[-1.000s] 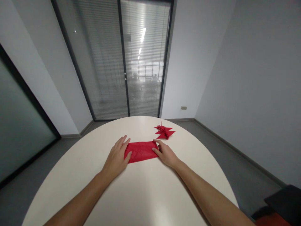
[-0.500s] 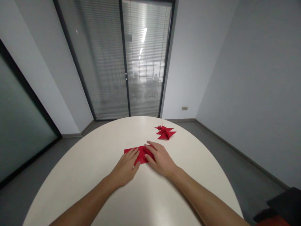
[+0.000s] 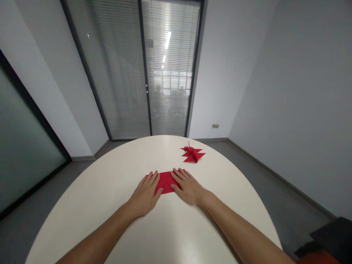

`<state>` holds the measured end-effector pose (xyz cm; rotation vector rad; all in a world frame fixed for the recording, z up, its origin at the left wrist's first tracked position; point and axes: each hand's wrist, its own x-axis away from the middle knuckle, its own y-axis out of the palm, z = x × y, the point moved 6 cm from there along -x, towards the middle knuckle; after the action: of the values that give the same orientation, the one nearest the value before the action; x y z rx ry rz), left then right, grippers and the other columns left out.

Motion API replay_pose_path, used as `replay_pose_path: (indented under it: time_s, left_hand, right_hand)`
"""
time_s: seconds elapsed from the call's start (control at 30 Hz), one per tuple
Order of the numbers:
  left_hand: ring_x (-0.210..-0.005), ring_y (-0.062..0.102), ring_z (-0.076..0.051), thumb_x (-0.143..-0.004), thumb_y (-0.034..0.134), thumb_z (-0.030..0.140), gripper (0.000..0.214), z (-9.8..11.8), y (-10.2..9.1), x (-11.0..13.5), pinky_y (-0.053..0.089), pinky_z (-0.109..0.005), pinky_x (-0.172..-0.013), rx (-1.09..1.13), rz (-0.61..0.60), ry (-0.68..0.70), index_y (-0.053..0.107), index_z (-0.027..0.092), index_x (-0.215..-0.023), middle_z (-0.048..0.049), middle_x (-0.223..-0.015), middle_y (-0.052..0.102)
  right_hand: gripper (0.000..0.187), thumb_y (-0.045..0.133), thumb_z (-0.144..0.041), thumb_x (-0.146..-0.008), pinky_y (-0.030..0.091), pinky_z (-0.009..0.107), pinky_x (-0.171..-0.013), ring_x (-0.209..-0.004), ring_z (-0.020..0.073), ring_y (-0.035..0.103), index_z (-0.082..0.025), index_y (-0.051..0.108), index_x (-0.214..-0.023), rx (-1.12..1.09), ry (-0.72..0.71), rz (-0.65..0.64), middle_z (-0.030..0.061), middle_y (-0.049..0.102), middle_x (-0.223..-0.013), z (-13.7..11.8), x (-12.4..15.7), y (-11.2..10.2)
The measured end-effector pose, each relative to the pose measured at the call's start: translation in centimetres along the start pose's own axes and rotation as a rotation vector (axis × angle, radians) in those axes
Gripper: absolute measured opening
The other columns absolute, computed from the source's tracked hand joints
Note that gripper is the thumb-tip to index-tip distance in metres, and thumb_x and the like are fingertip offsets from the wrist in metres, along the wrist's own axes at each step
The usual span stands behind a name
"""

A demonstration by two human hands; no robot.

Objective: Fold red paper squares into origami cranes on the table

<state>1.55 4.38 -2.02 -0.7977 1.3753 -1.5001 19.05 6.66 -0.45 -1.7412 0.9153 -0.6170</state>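
Observation:
A red sheet of paper (image 3: 166, 182), folded into a rectangle, lies flat on the round white table. On its left end rests my left hand (image 3: 146, 194), palm down with fingers stretched out. My right hand (image 3: 187, 186) lies flat over the right end, its fingers extended and slightly spread. Between the two hands the middle of the paper shows; both ends are partly hidden under the fingers.
Beyond my right hand, a cluster of red folded-paper pieces (image 3: 193, 154) with pointed tips sits near the far edge of the white table (image 3: 115, 183). A dark object (image 3: 334, 234) stands at the lower right. A glass partition with blinds (image 3: 123, 73) rises behind the table.
My right hand has flattened out and moved slightly to the right on the paper, showing more of its middle. My left hand has shifted slightly left, still lying on the paper.

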Motion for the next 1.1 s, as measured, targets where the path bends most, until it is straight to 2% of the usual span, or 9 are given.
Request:
replay_pose_path:
  time_s: [0.17,0.3,0.37,0.43,0.53,0.7,0.87,1.1]
  left_hand:
    - [-0.149,0.028,-0.031,-0.101,0.032,0.041,0.059,-1.6,-0.2,0.0,0.027,-0.052,-0.119,-0.007,0.013,-0.124,0.038,0.009,-0.151,-0.0172,-0.159,0.031]
    - [-0.148,0.030,-0.035,-0.100,0.035,0.032,0.055,-2.8,-1.0,0.0,0.028,-0.056,-0.117,-0.052,0.080,-0.222,0.042,0.006,-0.148,-0.0208,-0.157,0.036]
    - [-0.148,0.030,-0.035,-0.097,0.038,0.026,0.054,-2.4,-1.8,0.2,0.027,-0.056,-0.118,-0.062,0.152,-0.191,0.043,0.006,-0.147,-0.0210,-0.157,0.036]
    - [-0.149,0.029,-0.030,-0.096,0.041,0.023,0.052,-0.9,-2.6,0.4,0.026,-0.053,-0.120,-0.027,0.227,-0.041,0.044,0.014,-0.147,-0.0147,-0.159,0.035]
    - [-0.146,0.035,-0.029,-0.094,0.053,0.033,0.054,1.2,-2.5,0.7,0.033,-0.049,-0.118,0.072,0.163,0.140,0.046,0.022,-0.147,-0.0097,-0.159,0.037]
    - [-0.134,0.053,-0.027,-0.095,0.056,0.040,0.048,1.2,-2.1,0.7,0.041,-0.043,-0.114,0.164,0.080,0.107,0.056,0.022,-0.140,-0.0096,-0.146,0.056]
    - [-0.126,0.059,-0.025,-0.098,0.052,0.037,0.040,0.9,-2.7,0.5,0.046,-0.041,-0.109,0.184,0.146,0.117,0.062,0.021,-0.133,-0.0084,-0.138,0.063]
    - [-0.113,0.067,-0.024,-0.100,0.049,0.035,0.032,0.9,-3.1,0.5,0.053,-0.039,-0.099,0.197,0.185,0.112,0.068,0.022,-0.122,-0.0063,-0.126,0.071]
  right_hand:
    - [0.067,0.029,-0.054,-0.102,0.014,0.051,-0.123,-0.152,0.0314,0.014,-0.016,0.027,-0.158,-0.018,0.043,0.016,0.0112,0.019,-0.164,1.0,0.0,0.0]
    - [0.066,0.034,-0.052,-0.102,0.016,0.051,-0.122,-0.152,0.0321,0.017,-0.016,0.030,-0.157,-0.024,0.032,0.046,0.0118,0.022,-0.163,1.0,-0.1,-0.1]
    - [0.065,0.036,-0.051,-0.101,0.017,0.051,-0.122,-0.151,0.0323,0.019,-0.017,0.032,-0.156,-0.025,0.032,0.056,0.0121,0.024,-0.163,1.0,-0.1,-0.1]
    - [0.064,0.037,-0.050,-0.101,0.018,0.052,-0.122,-0.151,0.0325,0.021,-0.016,0.034,-0.155,-0.027,0.025,0.072,0.0125,0.026,-0.162,1.0,-0.1,-0.2]
    - [0.065,0.038,-0.052,-0.100,0.019,0.052,-0.121,-0.150,0.0333,0.023,-0.016,0.036,-0.154,-0.021,0.012,0.091,0.0132,0.029,-0.161,1.0,-0.1,-0.2]
    - [0.075,0.040,-0.065,-0.096,0.020,0.052,-0.120,-0.150,0.0350,0.024,-0.018,0.038,-0.154,-0.013,-0.010,0.096,0.0143,0.030,-0.161,0.6,0.1,-0.5]
    - [0.089,0.051,-0.074,-0.086,0.022,0.056,-0.119,-0.148,0.0392,0.026,-0.018,0.039,-0.153,-0.008,-0.041,0.084,0.0183,0.030,-0.160,0.1,0.3,-1.1]
    - [0.072,0.048,-0.062,-0.095,0.024,0.057,-0.118,-0.148,0.0401,0.026,-0.021,0.039,-0.153,-0.020,-0.072,0.112,0.0153,0.033,-0.159,0.2,0.3,-1.0]
